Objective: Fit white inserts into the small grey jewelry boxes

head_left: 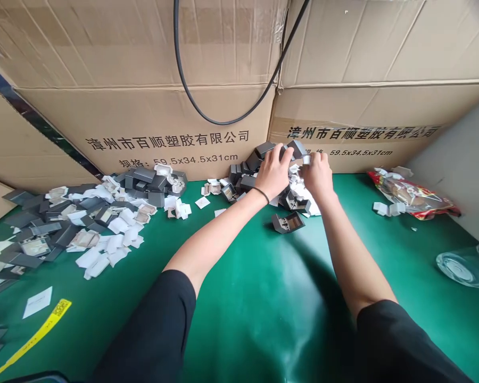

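Both arms reach to the back of the green table, over a heap of small dark grey boxes (247, 183) and white paper pieces. My left hand (273, 171), with a black band at the wrist, is closed with curled fingers on a small grey box (296, 148); part of the box is hidden. Just right of it, my right hand (318, 174) pinches a small white paper piece (306, 159) beside that box. In front of the hands, an open grey box (288, 223) lies on the table.
A larger pile of grey boxes (143, 178) and white inserts (115, 242) spreads across the left. Cardboard cartons (163, 117) stand behind, with a black cable (223, 123) hanging before them. At right are a red food packet (417, 194) and a glass ashtray (461, 268). Yellow tape (35, 336) lies front left.
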Demonstrator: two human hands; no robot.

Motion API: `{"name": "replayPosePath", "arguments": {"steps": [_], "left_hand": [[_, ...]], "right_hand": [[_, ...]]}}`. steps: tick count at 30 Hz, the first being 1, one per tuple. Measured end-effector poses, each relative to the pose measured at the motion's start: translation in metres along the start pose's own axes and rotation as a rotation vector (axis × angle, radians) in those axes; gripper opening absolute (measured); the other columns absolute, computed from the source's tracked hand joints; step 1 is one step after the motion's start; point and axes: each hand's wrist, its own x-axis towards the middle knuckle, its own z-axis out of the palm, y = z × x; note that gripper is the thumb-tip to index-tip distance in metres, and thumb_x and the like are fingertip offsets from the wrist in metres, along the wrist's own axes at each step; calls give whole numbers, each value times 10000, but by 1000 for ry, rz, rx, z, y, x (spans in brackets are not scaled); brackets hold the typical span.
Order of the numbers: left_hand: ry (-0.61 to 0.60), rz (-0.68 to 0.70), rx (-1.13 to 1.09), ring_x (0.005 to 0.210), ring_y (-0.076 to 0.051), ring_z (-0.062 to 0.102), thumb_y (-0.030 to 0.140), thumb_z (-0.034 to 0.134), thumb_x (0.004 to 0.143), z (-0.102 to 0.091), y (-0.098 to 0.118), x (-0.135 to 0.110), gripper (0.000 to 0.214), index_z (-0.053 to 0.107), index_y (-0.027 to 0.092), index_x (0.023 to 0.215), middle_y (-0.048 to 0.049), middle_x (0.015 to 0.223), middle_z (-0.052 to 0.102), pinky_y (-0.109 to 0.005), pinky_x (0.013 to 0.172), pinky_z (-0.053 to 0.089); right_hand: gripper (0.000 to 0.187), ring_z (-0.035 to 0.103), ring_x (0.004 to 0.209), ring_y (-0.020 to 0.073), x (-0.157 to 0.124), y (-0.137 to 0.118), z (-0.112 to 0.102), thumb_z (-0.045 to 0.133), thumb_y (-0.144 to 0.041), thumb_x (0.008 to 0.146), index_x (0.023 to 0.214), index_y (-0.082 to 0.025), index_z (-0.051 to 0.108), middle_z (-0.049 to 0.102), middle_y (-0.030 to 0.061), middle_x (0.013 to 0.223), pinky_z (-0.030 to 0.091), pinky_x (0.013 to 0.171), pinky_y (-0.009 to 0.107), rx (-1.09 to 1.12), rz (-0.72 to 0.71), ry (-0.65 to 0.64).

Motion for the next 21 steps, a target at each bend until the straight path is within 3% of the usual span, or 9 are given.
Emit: {"name": "replayPosePath", "arguments": {"steps": [2,4,6,11,15,17,19,21], "left_hand": [[-56,-13,97,1257,-334,350,62,325,847,10,-6,6,390,479,154,1193,-174,1383,360,-536,944,389],[-118,-24,157,1281,-348,319,68,330,847,19,-13,10,399,509,153,1193,-183,1422,337,-582,957,343],[-157,-26,181,1317,-343,274,122,368,859,25,-16,13,392,510,143,1223,-197,1440,318,-604,1006,264],[-179,-53,211,1398,-333,82,193,437,858,22,-10,2,522,367,198,1375,-163,1507,187,-655,1048,20],[-211,43,212,1409,-305,21,183,411,874,-8,-9,-54,584,246,252,1429,-124,1530,122,-655,1045,-16],[-277,71,192,1410,-299,33,217,404,887,-30,-15,-93,566,247,260,1429,-114,1531,129,-649,1052,2],[-327,40,177,1407,-314,42,252,405,892,-53,-27,-130,547,270,238,1423,-127,1525,144,-652,1052,40],[-365,3,159,1405,-304,83,252,390,897,-76,-45,-160,487,355,230,1382,-118,1517,183,-627,1069,91]], "right_hand": [[375,508,987,309,-9,8,14,325,-174,835,1159,-28,446,470,264,1137,414,790,436,-105,103,-108],[462,487,1047,336,-19,10,29,381,-228,830,1262,-64,401,467,249,1202,403,826,469,-121,67,-301],[537,458,1117,356,-24,11,38,375,-280,843,1348,-103,335,423,241,1299,396,851,494,-91,20,-401],[550,407,1218,341,-22,13,31,337,-369,876,1356,-103,376,453,226,1306,349,945,491,-8,-24,-398],[466,438,1166,364,-29,-2,5,365,-406,871,1191,-126,556,486,216,1265,373,892,505,26,18,-190],[434,529,1012,323,-40,-20,-8,350,-433,880,929,-124,652,595,190,1048,406,847,464,134,-8,-85],[496,572,769,240,-55,-45,-19,318,-487,895,666,-156,608,606,113,726,442,766,401,354,-27,-81],[577,523,564,171,-71,-76,-23,292,-562,893,503,-188,494,497,37,499,458,669,347,663,15,-197]]}}
